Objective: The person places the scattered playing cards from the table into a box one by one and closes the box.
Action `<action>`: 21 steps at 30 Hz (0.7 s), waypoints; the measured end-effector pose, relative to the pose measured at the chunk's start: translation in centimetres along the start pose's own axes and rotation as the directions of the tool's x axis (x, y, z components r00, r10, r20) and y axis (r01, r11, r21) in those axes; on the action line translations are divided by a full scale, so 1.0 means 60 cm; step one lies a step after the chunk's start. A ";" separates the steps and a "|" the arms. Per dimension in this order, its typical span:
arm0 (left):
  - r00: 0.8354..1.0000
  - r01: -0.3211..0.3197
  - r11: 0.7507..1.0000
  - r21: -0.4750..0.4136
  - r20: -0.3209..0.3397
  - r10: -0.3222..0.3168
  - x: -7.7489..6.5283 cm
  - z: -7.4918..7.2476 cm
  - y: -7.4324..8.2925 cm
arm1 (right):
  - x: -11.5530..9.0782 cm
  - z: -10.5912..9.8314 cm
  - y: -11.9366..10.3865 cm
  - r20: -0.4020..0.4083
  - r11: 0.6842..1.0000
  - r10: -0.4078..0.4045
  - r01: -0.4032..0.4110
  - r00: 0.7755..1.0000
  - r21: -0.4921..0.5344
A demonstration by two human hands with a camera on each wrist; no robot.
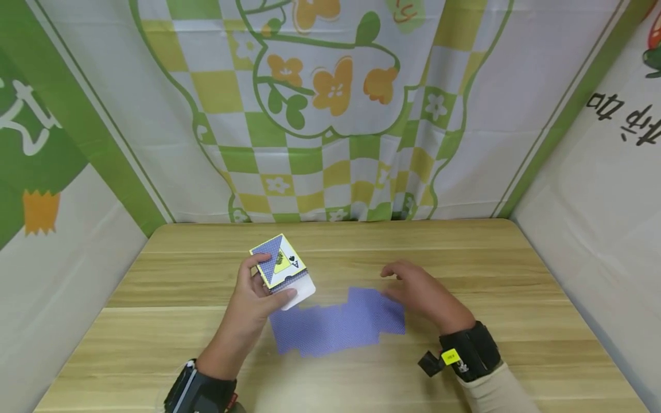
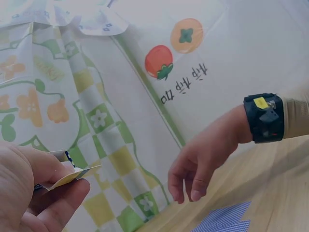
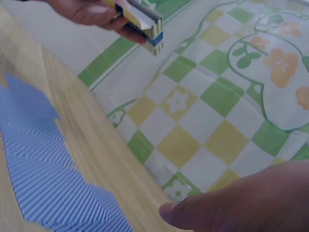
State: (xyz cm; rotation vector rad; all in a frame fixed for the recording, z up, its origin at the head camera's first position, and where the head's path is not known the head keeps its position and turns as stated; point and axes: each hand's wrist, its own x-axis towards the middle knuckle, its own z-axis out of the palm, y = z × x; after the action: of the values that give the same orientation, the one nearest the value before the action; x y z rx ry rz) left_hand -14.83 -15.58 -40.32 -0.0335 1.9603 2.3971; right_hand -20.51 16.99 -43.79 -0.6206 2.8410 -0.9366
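My left hand (image 1: 255, 292) grips a playing-card box (image 1: 279, 261) with an ace of spades on its front. The box's white flap (image 1: 296, 291) hangs open towards me, under the thumb. In the left wrist view the opened end of the box (image 2: 70, 171) shows between thumb and fingers. Face down on the table lies an overlapping spread of blue-backed playing cards (image 1: 330, 330), also seen in the right wrist view as blue cards (image 3: 43, 164). Just above the right end of that spread hovers my right hand (image 1: 420, 292), holding nothing, its fingers loosely bent.
The wooden table (image 1: 465, 246) reaches back to a green-and-yellow checked curtain (image 1: 335, 172). Printed white cloth walls stand at left (image 1: 77, 287) and right (image 1: 594, 201). Each wrist wears a black camera band, such as the right band (image 1: 472, 350).
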 end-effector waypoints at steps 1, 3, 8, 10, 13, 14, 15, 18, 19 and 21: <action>1.000 0.002 1.000 0.002 -0.004 -0.002 0.001 -0.001 0.000 | 0.000 0.001 0.005 0.001 1.000 0.002 -0.002 1.000 0.002; 1.000 0.004 1.000 0.005 -0.010 -0.004 0.002 -0.003 0.001 | 0.001 0.002 0.014 0.003 1.000 -0.004 0.004 1.000 -0.004; 1.000 0.002 1.000 0.001 -0.009 -0.002 0.004 -0.006 0.000 | 0.000 0.006 0.031 0.075 1.000 0.014 -0.014 0.997 0.001; 1.000 -0.006 1.000 -0.002 -0.009 0.006 0.005 -0.007 -0.001 | -0.001 0.007 0.034 0.120 0.999 0.037 -0.038 0.992 0.011; 1.000 -0.020 1.000 -0.003 -0.009 0.020 0.005 -0.007 -0.001 | -0.005 0.007 0.035 0.162 0.998 0.065 -0.065 0.985 0.000; 1.000 -0.021 1.000 -0.002 -0.009 0.021 0.005 -0.007 -0.001 | -0.006 0.007 0.035 0.172 0.998 0.060 -0.058 0.983 -0.013; 1.000 -0.023 1.000 -0.001 -0.009 0.023 0.005 -0.007 -0.001 | -0.008 0.008 0.035 0.181 0.998 0.053 -0.047 0.982 -0.032; 1.000 -0.022 1.000 0.002 -0.010 0.022 0.005 -0.007 0.000 | -0.010 0.010 0.034 0.212 0.995 0.023 -0.002 0.977 -0.100; 1.000 -0.020 1.000 0.003 -0.012 0.020 0.005 -0.007 0.000 | -0.010 0.011 0.034 0.222 0.993 0.013 0.014 0.975 -0.118; 1.000 -0.018 1.000 0.004 -0.014 0.018 0.004 -0.008 0.001 | -0.011 0.014 0.031 0.231 0.990 0.009 0.024 0.973 -0.141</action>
State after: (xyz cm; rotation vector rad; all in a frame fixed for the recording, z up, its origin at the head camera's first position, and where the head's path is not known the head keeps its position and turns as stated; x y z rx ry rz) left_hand -15.09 -16.06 -40.38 -0.0328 1.9790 2.4106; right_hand -20.38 18.19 -45.59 -0.7051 2.7127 -0.6188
